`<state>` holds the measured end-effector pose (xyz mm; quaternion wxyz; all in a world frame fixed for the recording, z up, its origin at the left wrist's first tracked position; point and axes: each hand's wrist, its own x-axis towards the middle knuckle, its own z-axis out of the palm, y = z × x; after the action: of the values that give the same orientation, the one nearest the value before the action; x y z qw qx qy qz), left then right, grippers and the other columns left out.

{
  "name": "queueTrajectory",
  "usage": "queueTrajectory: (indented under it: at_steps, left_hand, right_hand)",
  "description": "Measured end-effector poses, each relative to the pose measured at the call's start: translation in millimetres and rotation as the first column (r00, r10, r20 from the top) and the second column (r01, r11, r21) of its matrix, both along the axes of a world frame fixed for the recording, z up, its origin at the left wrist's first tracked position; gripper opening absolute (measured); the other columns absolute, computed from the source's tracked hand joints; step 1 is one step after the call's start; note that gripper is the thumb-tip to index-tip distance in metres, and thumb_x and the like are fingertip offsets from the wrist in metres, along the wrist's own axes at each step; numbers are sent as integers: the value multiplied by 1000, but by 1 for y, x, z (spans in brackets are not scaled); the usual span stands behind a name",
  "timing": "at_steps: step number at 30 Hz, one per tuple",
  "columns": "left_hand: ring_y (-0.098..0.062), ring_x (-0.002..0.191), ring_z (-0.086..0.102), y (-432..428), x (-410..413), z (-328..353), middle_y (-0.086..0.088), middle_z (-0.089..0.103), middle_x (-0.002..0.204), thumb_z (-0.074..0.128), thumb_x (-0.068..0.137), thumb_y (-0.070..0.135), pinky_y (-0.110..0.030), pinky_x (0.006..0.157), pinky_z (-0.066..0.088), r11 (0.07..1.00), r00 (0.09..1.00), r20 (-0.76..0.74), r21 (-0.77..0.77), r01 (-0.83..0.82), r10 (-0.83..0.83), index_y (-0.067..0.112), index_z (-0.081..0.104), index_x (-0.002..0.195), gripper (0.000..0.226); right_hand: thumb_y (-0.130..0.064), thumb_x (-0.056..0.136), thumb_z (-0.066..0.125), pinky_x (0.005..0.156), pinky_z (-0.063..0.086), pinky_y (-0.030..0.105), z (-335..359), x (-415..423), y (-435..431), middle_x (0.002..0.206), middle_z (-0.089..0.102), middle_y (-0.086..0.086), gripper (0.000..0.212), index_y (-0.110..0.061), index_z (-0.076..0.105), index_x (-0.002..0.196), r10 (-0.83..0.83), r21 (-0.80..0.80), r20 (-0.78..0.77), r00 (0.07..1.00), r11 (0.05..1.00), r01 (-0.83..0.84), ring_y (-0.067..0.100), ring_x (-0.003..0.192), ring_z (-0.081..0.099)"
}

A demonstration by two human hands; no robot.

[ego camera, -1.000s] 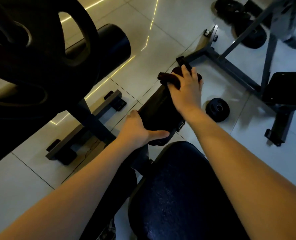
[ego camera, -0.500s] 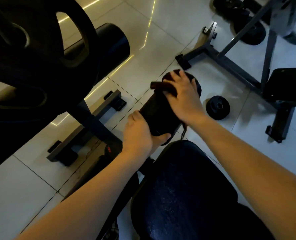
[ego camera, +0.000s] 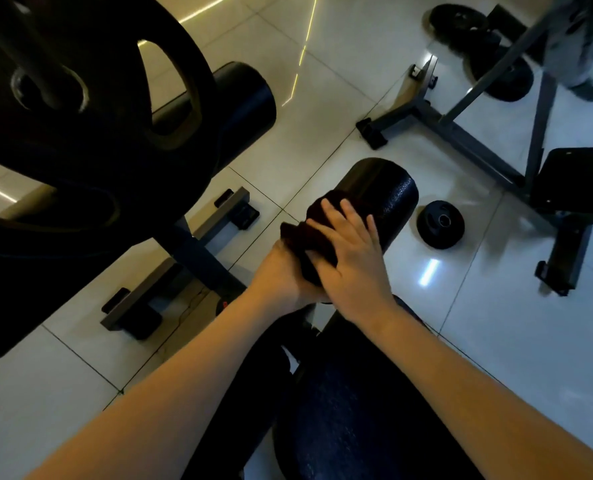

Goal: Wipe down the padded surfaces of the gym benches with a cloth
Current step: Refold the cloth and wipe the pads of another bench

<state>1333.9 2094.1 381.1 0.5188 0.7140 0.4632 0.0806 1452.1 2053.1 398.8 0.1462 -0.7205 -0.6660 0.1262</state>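
Observation:
A black padded roller (ego camera: 388, 192) sticks out from the bench toward the middle of the floor. A dark reddish cloth (ego camera: 319, 216) lies over its near half. My right hand (ego camera: 350, 258) lies flat on the cloth with spread fingers, pressing it onto the roller. My left hand (ego camera: 281, 278) wraps around the roller's near end from the left, partly hidden under the right hand. The bench's black padded seat (ego camera: 357, 420) fills the lower centre below my forearms.
A large weight plate on a bar (ego camera: 90, 109) looms at upper left, with a second black roller (ego camera: 243, 95) behind it. A small plate (ego camera: 440, 223) lies on the tiles right of the roller. A grey bench frame (ego camera: 461, 133) and another pad (ego camera: 579, 178) stand at right.
My right hand has slid the cloth from the roller's far end back toward me, uncovering the far end. My left hand has stayed on the near end.

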Motion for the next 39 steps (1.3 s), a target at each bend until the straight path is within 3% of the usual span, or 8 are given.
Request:
queueTrajectory:
  at_steps: [4, 9, 15, 21, 29, 33, 37, 39]
  left_hand:
    - [-20, 124, 47, 0, -1, -7, -4, 48, 133, 90, 58, 46, -33, 105, 42, 999, 999, -37, 33, -1, 2, 14, 34, 141, 105]
    - [-27, 118, 49, 0, -1, -5, -7, 45, 127, 83, 54, 64, -49, 98, 47, 1000, 987, -162, 1, -8, 8, 11, 32, 136, 110]
    - [-31, 143, 21, -11, 14, 21, -10, 15, 156, 78, 62, 65, -47, 120, 17, 944, 942, -333, 291, 154, -52, 13, 9, 150, 123]
    - [-26, 137, 31, -16, 18, 14, -9, 28, 150, 83, 65, 52, -39, 116, 28, 886, 959, -277, 429, 178, -59, 8, 12, 153, 121]
    - [-23, 137, 33, 1, 15, 21, -5, 32, 151, 80, 63, 60, -41, 113, 34, 947, 962, -255, 275, 164, -93, 10, 16, 152, 120]
    - [-22, 135, 35, 3, 14, 20, -5, 34, 149, 80, 65, 57, -33, 109, 33, 954, 966, -238, 252, 163, -102, 10, 17, 152, 118]
    - [-16, 122, 44, 3, 11, 19, 0, 45, 134, 84, 61, 54, -22, 90, 36, 964, 985, -154, 239, 116, -80, 15, 31, 145, 107]
    - [-13, 118, 47, 7, 10, 15, 3, 48, 130, 85, 54, 59, -23, 90, 39, 972, 989, -119, 211, 107, -83, 19, 37, 142, 108]
  right_hand:
    - [-45, 95, 30, 118, -7, 35, 8, 27, 19, 154, 34, -2, 52, -24, 50, 137, 115, -30, 61, 992, 993, -113, 15, 147, 14]
    - [-32, 100, 46, 120, 1, 41, 16, 76, 67, 153, 36, 7, 43, -14, 48, 139, -111, 1, 52, 992, 994, 111, 23, 147, 18]
    - [-29, 98, 47, 121, -2, 44, 3, 44, 39, 155, 30, 4, 40, -18, 50, 137, -245, 107, -226, 943, 956, 275, 21, 148, 10]
    - [-22, 93, 45, 114, -7, 11, -27, 8, -30, 157, 12, -19, 48, -34, 39, 139, -167, 110, -588, 791, 953, 283, 3, 147, -6]
    - [-27, 100, 46, 121, 9, 45, -11, 61, 32, 156, 15, -12, 38, -52, 35, 127, -346, 95, -705, 620, 820, 565, 16, 148, 3]
    - [-32, 101, 43, 119, 16, 50, -5, 67, 42, 161, 11, -1, 52, -28, 27, 150, -458, -28, -751, 476, 741, 671, 21, 149, 8]
    - [-48, 93, 45, 115, 24, 57, -20, 16, -8, 159, 6, -21, 53, -67, 21, 136, -368, -17, -820, 439, 782, 623, 13, 148, 9]
    - [-40, 96, 49, 116, 25, 53, -25, -11, -35, 157, 4, -28, 55, -63, 23, 138, -331, -49, -881, 338, 775, 630, 7, 148, 7]
